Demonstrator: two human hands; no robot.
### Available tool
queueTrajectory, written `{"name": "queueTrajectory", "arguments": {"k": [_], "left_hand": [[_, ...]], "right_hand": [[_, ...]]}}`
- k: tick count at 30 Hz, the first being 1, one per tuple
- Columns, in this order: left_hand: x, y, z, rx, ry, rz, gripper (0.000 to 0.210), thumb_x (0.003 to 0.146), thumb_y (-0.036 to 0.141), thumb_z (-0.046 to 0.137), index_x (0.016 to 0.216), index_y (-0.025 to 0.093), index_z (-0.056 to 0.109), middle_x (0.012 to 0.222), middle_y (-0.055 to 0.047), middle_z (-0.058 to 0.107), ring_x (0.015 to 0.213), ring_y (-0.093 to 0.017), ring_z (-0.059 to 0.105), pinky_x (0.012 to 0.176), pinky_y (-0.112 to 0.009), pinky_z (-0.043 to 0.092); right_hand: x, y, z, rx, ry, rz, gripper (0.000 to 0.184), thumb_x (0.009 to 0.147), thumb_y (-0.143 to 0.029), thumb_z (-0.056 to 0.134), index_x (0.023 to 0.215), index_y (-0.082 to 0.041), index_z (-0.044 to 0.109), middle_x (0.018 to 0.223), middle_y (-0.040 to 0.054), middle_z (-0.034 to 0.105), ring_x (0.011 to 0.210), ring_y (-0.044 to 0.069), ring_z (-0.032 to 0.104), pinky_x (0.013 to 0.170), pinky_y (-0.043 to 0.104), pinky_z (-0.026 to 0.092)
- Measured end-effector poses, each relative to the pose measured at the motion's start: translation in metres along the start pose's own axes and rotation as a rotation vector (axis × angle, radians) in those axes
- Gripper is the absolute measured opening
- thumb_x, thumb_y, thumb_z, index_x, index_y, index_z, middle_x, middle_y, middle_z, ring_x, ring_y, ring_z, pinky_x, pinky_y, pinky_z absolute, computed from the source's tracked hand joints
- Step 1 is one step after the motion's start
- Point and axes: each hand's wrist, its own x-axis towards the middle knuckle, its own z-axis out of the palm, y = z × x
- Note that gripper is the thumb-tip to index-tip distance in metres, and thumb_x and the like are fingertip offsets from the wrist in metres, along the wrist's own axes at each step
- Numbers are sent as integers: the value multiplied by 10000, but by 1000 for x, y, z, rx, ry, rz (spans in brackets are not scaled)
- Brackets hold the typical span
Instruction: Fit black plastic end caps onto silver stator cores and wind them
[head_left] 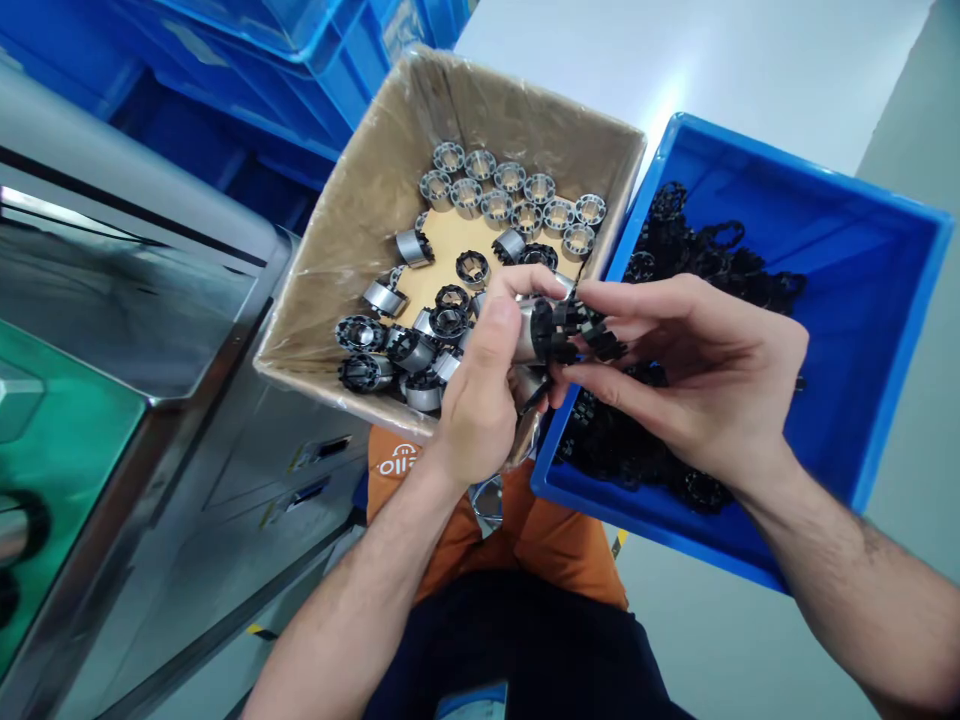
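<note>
My left hand (487, 370) is closed around a silver metal ring core (529, 332) over the right edge of the lined cardboard box. Another metal piece shows lower in the same hand, partly hidden by the fingers. My right hand (697, 370) pinches black toothed plastic rings (589, 330) against the end of that core; how far they are seated I cannot tell. Inside the cardboard box (322, 260), metal cores stand in rows at the back, and several cores with black rings lie loose nearer me. Many black plastic rings (712, 265) are heaped in the blue bin (847, 290) under my right hand.
Blue crates (300, 90) are stacked at the upper left. A metal machine (247, 420) with a green surface (67, 450) stands along the left. A white tabletop (585, 50) lies behind the boxes. My orange-clad legs are below the box.
</note>
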Motion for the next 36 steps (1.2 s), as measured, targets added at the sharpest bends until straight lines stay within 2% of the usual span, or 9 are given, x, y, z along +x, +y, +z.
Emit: {"name": "queueTrajectory", "arguments": {"k": [6,11,15,18,22,28,32,34,36], "left_hand": [[-4,7,-1,14,-35,-33,357,1260,597,680,1499,349,778,1085,-15,786,736,-158,658,655,-295,567],[-6,8,-4,24,-108,-12,353,1282,559,621,1518,354,785,1178,-36,791,778,-159,628,685,-304,539],[-4,8,-5,56,-134,7,304,1281,543,610,1461,358,772,1148,-29,763,781,-168,613,678,-316,529],[-4,8,-5,72,-124,-7,315,1259,594,647,1417,350,765,1118,-29,733,797,-181,617,677,-321,533],[-8,11,-3,50,-106,-60,344,1292,604,592,1509,387,748,1117,-21,710,778,-178,625,671,-321,550],[-10,12,-2,179,-95,-80,456,1288,693,604,1567,362,747,1148,-48,848,740,-187,687,667,-343,584],[0,5,-5,114,72,1,503,1248,762,654,1325,297,829,1123,-61,888,771,-202,803,584,-314,555],[7,3,-5,116,241,48,593,1221,835,646,1122,263,769,1094,-67,894,785,-203,815,542,-290,513],[12,5,-3,120,332,43,604,1210,838,666,1029,262,661,961,-34,856,672,-166,736,496,-271,453]], "right_hand": [[0,-1,3,0,5,20,499,945,-142,1080,1360,-403,983,1154,-44,958,936,214,918,834,393,841],[-1,-1,1,0,-27,18,513,965,-143,1065,1394,-410,979,1221,-28,973,944,240,933,845,431,855],[-2,-3,0,-32,-51,3,473,1000,-171,1045,1393,-425,981,1305,-17,977,1062,274,965,925,457,869],[-2,-5,-2,-61,-49,14,462,996,-198,1055,1398,-413,982,1272,-15,983,1023,264,966,891,425,867],[1,-8,-6,-92,-85,-35,502,956,-172,1085,1377,-430,993,1235,-26,990,1010,265,964,969,435,869],[9,-7,-9,188,-127,174,500,911,-211,1127,1343,-430,1004,1148,-21,973,911,245,943,794,388,863],[12,-10,-13,260,-124,188,521,1037,-186,996,1492,-433,948,1244,-13,976,956,247,973,904,422,879],[10,-11,-14,207,-97,206,530,1055,-244,996,1544,-433,919,1225,-11,975,944,252,970,889,424,875],[8,-10,-13,187,-94,202,582,1028,-282,1032,1571,-444,901,1161,-14,976,967,273,974,891,428,872]]}}
